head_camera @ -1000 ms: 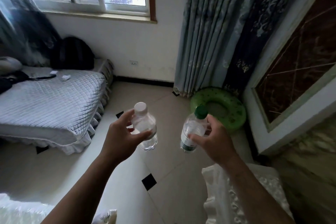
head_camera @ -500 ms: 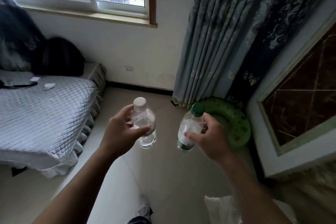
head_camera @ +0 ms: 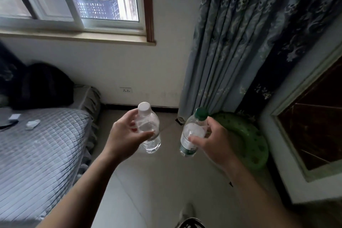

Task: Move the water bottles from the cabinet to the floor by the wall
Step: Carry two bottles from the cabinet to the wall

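Two water bottles in the air, one per hand, both upright and well above the floor (head_camera: 166, 190). Left hand (head_camera: 124, 135) has fingers and thumb curled round the white-capped bottle (head_camera: 149, 131) at mid-body. Right hand (head_camera: 212, 142) grips the green-capped bottle (head_camera: 192, 135), thumb across the label, fingers behind. Bottles are apart, not touching. Cabinet isn't identifiable from this view. Target looks like the floor strip under the window wall (head_camera: 129, 68), between the bed (head_camera: 37, 150) and the curtain (head_camera: 231, 52).

Risks, my read:
- Clear bottle is smooth and unlabelled, so a one-hand grip could slip on the way down.
- Setting both down at once means a deep bend; a tilted base would tip a bottle and it could roll under the bed.
- Green swim ring (head_camera: 249, 144) lies just right of the drop zone, and a bottle landing on its edge won't stand.
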`<state>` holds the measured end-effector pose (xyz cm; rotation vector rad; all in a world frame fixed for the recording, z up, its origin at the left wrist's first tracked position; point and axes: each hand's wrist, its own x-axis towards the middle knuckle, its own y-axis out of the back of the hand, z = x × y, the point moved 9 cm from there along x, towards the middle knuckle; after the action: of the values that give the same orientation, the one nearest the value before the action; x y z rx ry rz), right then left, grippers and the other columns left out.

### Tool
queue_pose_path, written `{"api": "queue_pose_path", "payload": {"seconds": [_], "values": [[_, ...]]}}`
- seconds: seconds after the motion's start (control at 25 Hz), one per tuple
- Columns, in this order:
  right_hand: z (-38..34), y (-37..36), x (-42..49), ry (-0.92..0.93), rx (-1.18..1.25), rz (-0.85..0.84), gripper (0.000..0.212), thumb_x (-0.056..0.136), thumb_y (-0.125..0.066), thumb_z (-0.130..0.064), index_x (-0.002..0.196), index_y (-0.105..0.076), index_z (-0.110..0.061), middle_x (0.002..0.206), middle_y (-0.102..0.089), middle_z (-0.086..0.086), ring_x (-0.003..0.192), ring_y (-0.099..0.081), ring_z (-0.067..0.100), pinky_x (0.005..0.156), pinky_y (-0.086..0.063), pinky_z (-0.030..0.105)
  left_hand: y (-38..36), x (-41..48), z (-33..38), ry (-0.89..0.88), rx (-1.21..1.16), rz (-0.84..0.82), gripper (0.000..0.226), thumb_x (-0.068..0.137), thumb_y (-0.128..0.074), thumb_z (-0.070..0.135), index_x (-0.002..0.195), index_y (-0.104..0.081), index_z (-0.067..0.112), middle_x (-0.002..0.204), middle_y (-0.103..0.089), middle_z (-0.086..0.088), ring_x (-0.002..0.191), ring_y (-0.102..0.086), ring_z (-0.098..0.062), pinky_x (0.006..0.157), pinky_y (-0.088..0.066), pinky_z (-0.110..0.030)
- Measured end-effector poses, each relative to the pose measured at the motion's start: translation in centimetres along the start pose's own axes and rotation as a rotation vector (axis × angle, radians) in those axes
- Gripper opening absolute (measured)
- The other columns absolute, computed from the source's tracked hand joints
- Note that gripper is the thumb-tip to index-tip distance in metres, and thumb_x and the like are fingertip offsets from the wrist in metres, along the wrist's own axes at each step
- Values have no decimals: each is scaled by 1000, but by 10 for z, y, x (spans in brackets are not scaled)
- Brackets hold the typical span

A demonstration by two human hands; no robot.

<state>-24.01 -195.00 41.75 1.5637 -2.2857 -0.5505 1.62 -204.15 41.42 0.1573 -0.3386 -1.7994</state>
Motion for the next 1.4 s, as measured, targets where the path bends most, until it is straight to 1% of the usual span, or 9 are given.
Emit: {"api": "queue_pose_path", "payload": {"seconds": [0.08, 0.2, 0.32, 0.44, 0.52, 0.76, 1.08, 1.24, 1.4], "values": [[3, -9, 39, -3, 1, -5, 45, 55, -75, -40, 96, -63, -28, 95, -68, -7, 86, -65, 13, 74, -57, 44, 0, 39, -7, 7, -9, -1, 72, 54, -87, 29, 121, -62, 31, 104, -73, 6, 94, -72, -14, 89, -57, -44], [14, -28, 105, 7, 17, -32, 42, 56, -75, -39, 95, -62, -29, 93, -68, -6, 83, -65, 14, 72, -57, 41, -2, 101, -23, 24, -10, 3, 73, 54, -87, 31, 122, -62, 29, 106, -73, 5, 95, -72, -14, 90, -57, -43], [22, -46, 171, -6, 14, -68, 44, 57, -78, -35, 98, -61, -30, 95, -67, -7, 82, -66, 12, 69, -57, 34, -5, 160, -40, 72, -18, 9, 77, 52, -88, 32, 124, -61, 26, 107, -73, 2, 95, -72, -15, 90, -57, -43], [25, -59, 243, -14, -16, -115, 49, 58, -79, -36, 103, -60, -34, 97, -66, -11, 83, -65, 8, 71, -58, 38, -9, 224, -51, 118, -12, 21, 79, 49, -88, 35, 123, -61, 28, 105, -74, 4, 95, -72, -14, 89, -57, -42], [22, -66, 288, -23, -12, -145, 53, 57, -79, -35, 106, -59, -35, 98, -66, -11, 85, -65, 8, 74, -59, 40, -10, 263, -52, 141, -17, 31, 78, 48, -88, 35, 121, -62, 28, 103, -74, 4, 93, -72, -13, 88, -58, -40], [7, -82, 389, -12, -40, -177, 45, 59, -79, -30, 100, -60, -33, 92, -67, -11, 82, -65, 10, 73, -59, 39, -6, 356, -61, 167, -48, 46, 74, 52, -87, 26, 121, -61, 25, 101, -75, 5, 92, -73, -12, 88, -57, -40], [18, -126, 484, -102, -45, -189, 44, 58, -80, -18, 98, -63, -28, 92, -68, -6, 83, -66, 11, 76, -58, 38, 5, 465, -105, 220, -27, -47, 74, 56, -88, 15, 122, -60, 32, 102, -74, 6, 92, -72, -11, 90, -57, -39], [33, -150, 527, -182, -52, -151, 45, 56, -81, -20, 96, -63, -29, 93, -69, -7, 84, -67, 11, 76, -58, 38, 6, 519, -130, 244, -36, -120, 71, 60, -88, 9, 121, -60, 32, 105, -73, 6, 94, -71, -8, 91, -57, -37], [52, -166, 565, -253, -61, -140, 48, 56, -81, -23, 99, -63, -33, 92, -71, -10, 85, -68, 8, 76, -59, 38, 0, 563, -147, 246, -11, -203, 67, 64, -87, 10, 118, -59, 37, 107, -72, 10, 95, -69, -3, 89, -56, -29]]}}
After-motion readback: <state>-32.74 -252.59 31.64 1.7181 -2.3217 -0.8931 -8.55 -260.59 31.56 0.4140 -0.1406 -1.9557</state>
